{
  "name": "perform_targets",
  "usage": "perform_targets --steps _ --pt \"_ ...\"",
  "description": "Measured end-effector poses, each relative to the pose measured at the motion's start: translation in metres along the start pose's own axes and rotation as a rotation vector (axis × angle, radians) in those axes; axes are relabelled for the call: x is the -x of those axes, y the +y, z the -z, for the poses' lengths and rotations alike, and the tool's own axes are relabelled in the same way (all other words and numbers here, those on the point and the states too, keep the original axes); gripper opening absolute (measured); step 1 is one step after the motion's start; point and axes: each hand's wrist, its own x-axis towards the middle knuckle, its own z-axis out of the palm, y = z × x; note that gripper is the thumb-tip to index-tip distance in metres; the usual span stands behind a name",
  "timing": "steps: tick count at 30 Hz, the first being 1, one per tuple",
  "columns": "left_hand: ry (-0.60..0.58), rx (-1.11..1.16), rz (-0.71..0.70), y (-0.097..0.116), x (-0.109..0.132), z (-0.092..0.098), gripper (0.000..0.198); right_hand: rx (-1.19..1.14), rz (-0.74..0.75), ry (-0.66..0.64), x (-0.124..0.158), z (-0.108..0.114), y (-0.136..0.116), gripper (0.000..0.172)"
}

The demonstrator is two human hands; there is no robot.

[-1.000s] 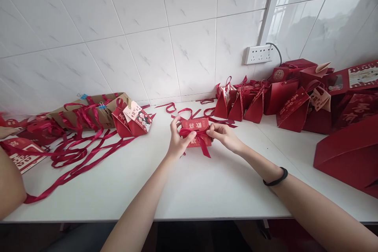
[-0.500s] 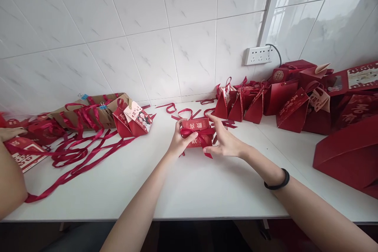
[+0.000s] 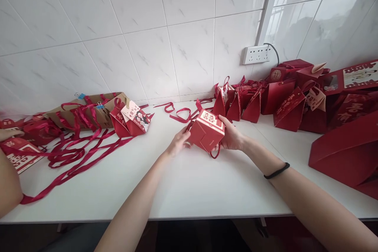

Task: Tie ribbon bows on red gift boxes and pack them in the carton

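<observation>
The fingers of the right hand are wrapped round the far side of a small red gift box, closed on it, while the left hand presses its fingertips against the box's near left face, loosely curled rather than clenched. The box is tipped between the two hands, just above the white table, its gold-edged top turned up toward the wall. A loop of red ribbon hangs from beneath the box by the right palm; I cannot quite tell whether it touches the table. A black hair band circles the right wrist.

Behind the box, cut ribbon scraps lie on the table, and beyond them a row of finished red gift bags stands against the tiled wall under a wall socket. To the left, a tangle of long ribbons spills from a cardboard tray, with another tagged red box beside it. Another person's arm shows at the far left edge.
</observation>
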Motion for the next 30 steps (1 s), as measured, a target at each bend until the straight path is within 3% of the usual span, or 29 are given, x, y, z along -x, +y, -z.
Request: perform_targets --steps 2,6,8,10,12,14,17,19,26,30 --pt "-0.008 -0.05 -0.054 0.002 0.002 -0.005 0.058 -0.137 -0.047 -0.132 0.001 0.002 -0.002 0.063" --pt "0.02 -0.086 -0.128 0.004 0.004 -0.009 0.06 -0.203 -0.057 -0.23 0.003 0.002 -0.001 0.071" --pt "0.029 -0.071 -0.137 0.002 0.003 -0.007 0.063 -0.167 -0.056 -0.225 0.001 0.002 0.001 0.073" --pt "0.027 -0.03 -0.157 -0.001 0.001 -0.005 0.065 -0.078 0.023 -0.13 -0.002 0.001 0.005 0.074" --pt "0.029 0.019 -0.204 -0.003 -0.001 -0.002 0.065 0.108 0.256 0.049 -0.004 0.002 0.009 0.071" --pt "0.049 0.051 -0.267 -0.005 -0.003 0.0 0.063 0.417 0.604 0.203 -0.006 0.002 0.013 0.072" --pt "0.106 0.082 -0.331 -0.005 -0.003 0.001 0.064 0.923 1.026 0.228 -0.006 0.003 0.017 0.094" --pt "0.121 0.089 -0.322 -0.003 -0.002 0.0 0.068 1.122 1.14 0.195 -0.005 0.003 0.017 0.1" --pt "0.2 0.314 -0.178 0.01 0.004 -0.001 0.085 1.324 1.124 0.181 -0.005 0.006 0.016 0.102" --pt "0.196 0.294 -0.158 0.017 0.006 -0.001 0.066 1.337 1.107 0.187 -0.004 0.006 0.015 0.1"
